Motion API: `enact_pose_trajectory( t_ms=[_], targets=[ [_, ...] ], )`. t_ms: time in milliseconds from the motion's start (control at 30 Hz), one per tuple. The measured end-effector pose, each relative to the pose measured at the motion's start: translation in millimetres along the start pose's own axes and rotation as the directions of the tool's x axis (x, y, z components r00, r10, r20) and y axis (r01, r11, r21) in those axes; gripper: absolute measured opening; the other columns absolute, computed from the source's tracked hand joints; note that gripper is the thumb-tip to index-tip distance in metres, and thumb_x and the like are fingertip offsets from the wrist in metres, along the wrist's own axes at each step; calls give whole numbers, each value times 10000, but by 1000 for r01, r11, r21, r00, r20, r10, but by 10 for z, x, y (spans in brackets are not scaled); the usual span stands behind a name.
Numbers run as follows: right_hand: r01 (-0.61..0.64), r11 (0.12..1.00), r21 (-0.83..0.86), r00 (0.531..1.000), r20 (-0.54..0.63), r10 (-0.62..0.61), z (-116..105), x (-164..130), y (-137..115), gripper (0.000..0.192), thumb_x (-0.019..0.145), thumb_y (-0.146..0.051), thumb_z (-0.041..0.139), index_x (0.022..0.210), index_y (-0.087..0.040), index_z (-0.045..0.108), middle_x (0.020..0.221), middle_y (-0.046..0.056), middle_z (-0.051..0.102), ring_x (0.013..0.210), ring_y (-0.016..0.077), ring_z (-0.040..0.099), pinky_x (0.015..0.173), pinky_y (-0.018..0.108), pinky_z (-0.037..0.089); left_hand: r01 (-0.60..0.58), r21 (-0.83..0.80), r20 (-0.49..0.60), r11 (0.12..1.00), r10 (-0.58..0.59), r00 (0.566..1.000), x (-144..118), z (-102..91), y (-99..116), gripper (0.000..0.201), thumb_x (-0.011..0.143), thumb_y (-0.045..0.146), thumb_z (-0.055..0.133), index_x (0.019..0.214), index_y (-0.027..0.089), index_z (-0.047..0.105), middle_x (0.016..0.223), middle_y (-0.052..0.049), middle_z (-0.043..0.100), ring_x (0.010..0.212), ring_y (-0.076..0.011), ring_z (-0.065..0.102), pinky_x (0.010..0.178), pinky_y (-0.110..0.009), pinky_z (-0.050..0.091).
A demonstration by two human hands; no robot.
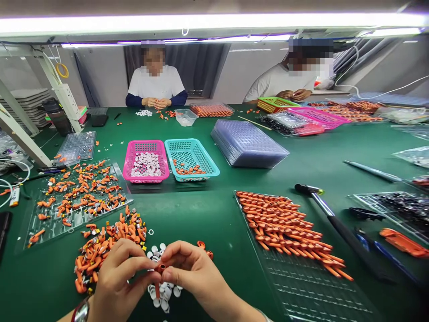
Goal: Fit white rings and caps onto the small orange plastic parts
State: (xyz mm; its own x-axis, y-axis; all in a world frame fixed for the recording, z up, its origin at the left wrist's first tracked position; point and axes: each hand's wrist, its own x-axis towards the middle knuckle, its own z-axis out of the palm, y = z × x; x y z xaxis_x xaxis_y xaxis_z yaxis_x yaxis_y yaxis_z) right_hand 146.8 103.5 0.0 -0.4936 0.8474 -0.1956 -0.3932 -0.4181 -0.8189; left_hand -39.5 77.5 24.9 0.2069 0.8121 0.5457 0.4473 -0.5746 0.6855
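Note:
An orange earbud shell (157, 290) is pinched between the fingertips of both hands, its stem pointing down. My left hand (115, 279) grips it from the left, and my right hand (192, 270) from the right, with thumb and forefinger. Small white discs (166, 291) lie loose on the table under and around the fingertips. Left of and behind my left hand spreads a heap of orange earbud parts (100, 243), some with yellow bits. Just beyond my right hand are a few orange caps (201, 244), partly hidden by it.
A clear tray (315, 286) at right holds rows of orange earbuds; another tray (120, 179) at left carries scattered ones. Pink (126, 172) and blue (214, 171) baskets stand ahead beside stacked plastic trays (250, 143). A hammer (345, 228) lies right. Two people (156, 85) sit opposite.

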Motion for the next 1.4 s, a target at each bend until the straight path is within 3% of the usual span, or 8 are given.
enact_pose_trajectory(
  t_ms=[100, 267, 400, 533, 633, 933, 1200, 1400],
  targets=[
    [235, 924, -301, 966, -31, -255, 14, 2, 5, 196, 700, -336, 849, 734, -203, 709, 718, 14, 716, 675, 166, 651, 674, 295, 514, 360, -243, 137, 901, -335, 932, 18, 35, 13, 55, 823, 195, 726, 850, 237, 749, 741, -12, 739, 691, -172, 686, 648, -249, 542],
    [496, 486, -720, 815, 193, -546, 111, -22, -131, 98, 890, -258, 645, 833, -227, 718, 807, 57, 705, 790, 201, 634, 740, 326, 505, 718, -453, 374, 529, -618, 692, 105, 76, -10, 259, 714, 410, 816, 848, 193, 768, 804, -40, 779, 715, -192, 710, 641, -244, 572],
    [370, 425, -826, 912, 236, -335, -22, -292, -526, 177, 880, -148, 618, 1033, -230, 652, 1024, 54, 694, 963, 209, 623, 872, 338, 472, 758, -420, 388, 499, -656, 647, 166, 35, -68, 327, 686, 461, 826, 873, 200, 764, 862, -40, 787, 816, -196, 716, 721, -232, 570],
    [-35, 341, -939, 986, -88, -141, -401, -766, -694, 232, 780, -81, 668, 953, -227, 621, 956, 14, 599, 723, 158, 581, 675, 289, 454, 775, -413, 362, 478, -695, 622, 168, 13, -104, 391, 632, 479, 851, 878, 196, 740, 875, -47, 784, 878, -224, 725, 776, -264, 578],
    [-172, 383, -908, 983, -186, 1, -612, -967, -521, 319, 673, -55, 738, 915, -231, 629, 927, -10, 577, 660, 135, 555, 605, 264, 432, 770, -410, 380, 488, -676, 631, 145, 37, -98, 383, 643, 469, 843, 883, 192, 732, 875, -50, 779, 876, -229, 725, 779, -279, 583],
    [0, 547, -837, 965, -143, -220, -639, -377, -253, 133, 726, -74, 688, 691, -183, 620, 787, -7, 567, 678, 138, 568, 633, 270, 465, 763, -413, 437, 498, -626, 646, 150, 66, -73, 349, 662, 450, 835, 908, 213, 768, 848, -14, 775, 814, -184, 699, 749, -238, 571],
    [175, 544, -821, 974, 62, -219, -114, -202, -493, 121, 787, -83, 651, 824, -197, 650, 823, -5, 636, 751, 146, 588, 672, 256, 457, 765, -466, 480, 444, -600, 640, 104, 58, -39, 345, 675, 468, 829, 896, 209, 777, 845, -14, 766, 803, -187, 680, 749, -252, 560],
    [186, 762, -620, 982, 132, -133, 57, -15, -301, 161, 722, -136, 746, 780, -188, 605, 751, -18, 654, 699, 153, 615, 660, 267, 489, 708, -517, 405, 481, -591, 697, 117, 29, -64, 256, 717, 410, 817, 880, 216, 778, 845, -7, 762, 798, -165, 661, 719, -215, 526]
  ],
)
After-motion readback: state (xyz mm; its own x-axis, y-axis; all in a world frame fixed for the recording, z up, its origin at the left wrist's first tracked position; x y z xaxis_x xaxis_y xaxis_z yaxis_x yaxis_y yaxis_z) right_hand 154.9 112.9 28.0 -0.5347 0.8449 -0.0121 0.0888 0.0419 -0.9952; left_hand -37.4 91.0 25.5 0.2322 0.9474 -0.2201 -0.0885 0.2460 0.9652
